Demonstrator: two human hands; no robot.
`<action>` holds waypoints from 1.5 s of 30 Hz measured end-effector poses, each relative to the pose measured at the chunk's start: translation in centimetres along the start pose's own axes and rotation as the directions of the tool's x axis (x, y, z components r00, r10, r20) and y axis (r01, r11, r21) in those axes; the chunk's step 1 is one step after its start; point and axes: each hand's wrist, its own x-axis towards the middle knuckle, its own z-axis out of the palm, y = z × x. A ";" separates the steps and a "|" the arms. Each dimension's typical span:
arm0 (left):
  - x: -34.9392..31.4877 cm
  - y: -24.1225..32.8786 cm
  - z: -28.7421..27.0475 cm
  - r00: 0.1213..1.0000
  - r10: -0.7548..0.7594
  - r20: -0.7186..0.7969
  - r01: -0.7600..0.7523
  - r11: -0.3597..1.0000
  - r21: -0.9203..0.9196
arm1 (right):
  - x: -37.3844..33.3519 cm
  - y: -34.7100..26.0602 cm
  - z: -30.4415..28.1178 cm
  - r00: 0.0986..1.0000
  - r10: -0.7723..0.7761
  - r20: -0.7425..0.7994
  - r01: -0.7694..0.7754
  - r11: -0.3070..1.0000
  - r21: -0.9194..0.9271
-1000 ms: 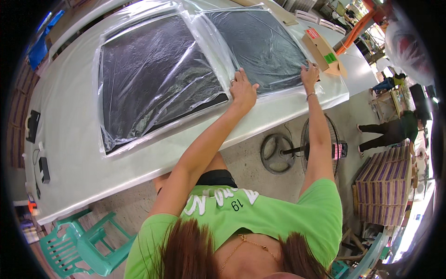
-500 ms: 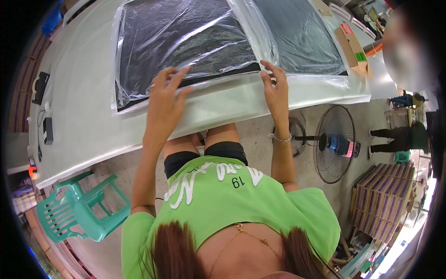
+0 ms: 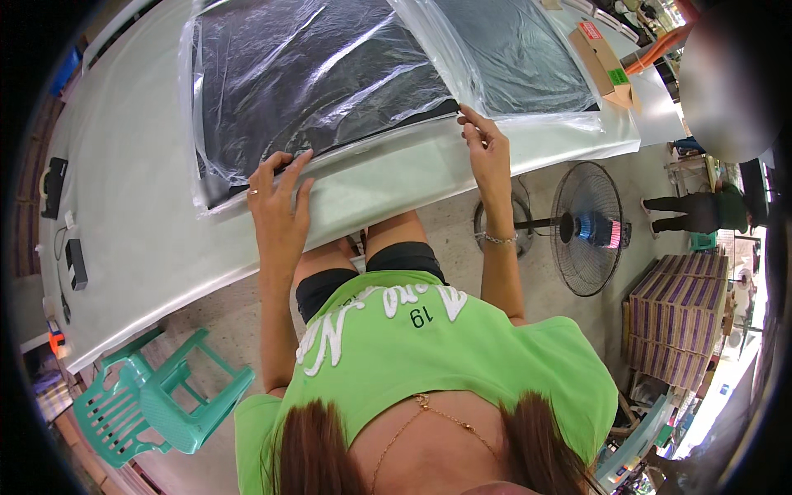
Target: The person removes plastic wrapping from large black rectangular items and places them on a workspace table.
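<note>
**Two hands at the near edge of a film-covered dark panel (image 3: 305, 95)**

The panel lies flat on the near part of a white-covered table (image 3: 136, 223), under wrinkled clear plastic film (image 3: 441, 54); a plain black strip shows along its near edge. From where I stand, the left hand (image 3: 279, 198) has its fingers spread at that edge, towards the left corner, the thumb held apart from them. The right hand (image 3: 487, 153) is at the near right corner, thumb and forefinger close together; I cannot tell whether they pinch the film.

Just beside it, to the right, lies a second film-covered panel (image 3: 532, 62), with a cardboard box (image 3: 601, 62) next to that. A small black box (image 3: 76, 266) sits near the table's left end.

Beyond the table there's a green plastic chair (image 3: 169, 412) on the left and a pedestal fan (image 3: 587, 231) on the right. Farther off, a person in dark trousers (image 3: 693, 213) stands near a striped stack (image 3: 678, 326).
</note>
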 end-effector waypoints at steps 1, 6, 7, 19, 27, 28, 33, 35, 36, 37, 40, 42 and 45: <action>0.0 0.0 0.1 1.000 0.005 -0.002 -0.005 1.000 0.026 | 0.1 -0.2 -0.1 0.999 -0.034 0.001 0.034 0.999 -0.040; -0.3 -0.1 0.2 1.000 0.017 0.003 -0.017 0.994 0.108 | 0.5 -1.1 0.0 0.993 0.118 0.015 -0.119 0.978 0.172; -0.3 -0.1 0.2 1.000 0.021 0.002 -0.021 0.994 0.107 | 0.5 -1.1 -0.1 0.989 0.148 0.022 -0.150 0.968 0.203; -0.9 0.3 0.8 1.000 0.018 -0.012 -0.017 0.996 0.082 | 0.8 -0.3 -1.0 0.932 0.293 0.212 -0.340 0.911 0.234; -1.1 0.4 1.3 0.999 0.036 -0.028 -0.033 0.996 0.078 | 2.3 -0.1 -2.2 0.876 0.343 0.339 -0.425 0.882 0.206; -1.2 0.5 1.3 0.999 0.037 -0.029 -0.035 0.996 0.079 | 2.5 0.0 -2.4 0.862 0.360 0.357 -0.456 0.859 0.232; -1.3 0.6 0.9 1.000 0.014 -0.022 -0.013 0.998 0.060 | 4.6 -2.2 -3.2 0.857 0.240 0.456 -0.447 0.785 0.429; -1.3 0.5 0.8 0.999 0.013 -0.035 -0.011 0.999 0.053 | 5.7 -3.6 -3.2 0.858 0.103 0.504 -0.410 0.727 0.550; -1.3 0.4 0.8 0.999 0.018 -0.049 -0.015 0.998 0.054 | 6.4 -4.7 -2.9 0.838 0.092 0.537 -0.455 0.661 0.596; -1.4 0.0 0.9 0.998 0.022 -0.064 -0.018 0.998 0.055 | 7.3 -4.8 -2.3 0.811 0.080 0.579 -0.494 0.624 0.605; -1.6 0.1 0.7 0.996 -0.001 -0.093 0.002 1.000 0.005 | 11.1 -4.1 -0.4 0.735 0.073 0.674 -0.601 0.529 0.599; -1.6 0.1 0.6 0.995 -0.007 -0.101 0.005 1.000 -0.024 | 13.4 -3.9 0.9 0.706 0.114 0.699 -0.652 0.490 0.578; -1.6 0.0 0.6 0.995 0.007 -0.100 -0.011 0.999 -0.034 | 17.4 -2.5 3.6 0.789 0.271 0.551 -0.530 0.755 0.388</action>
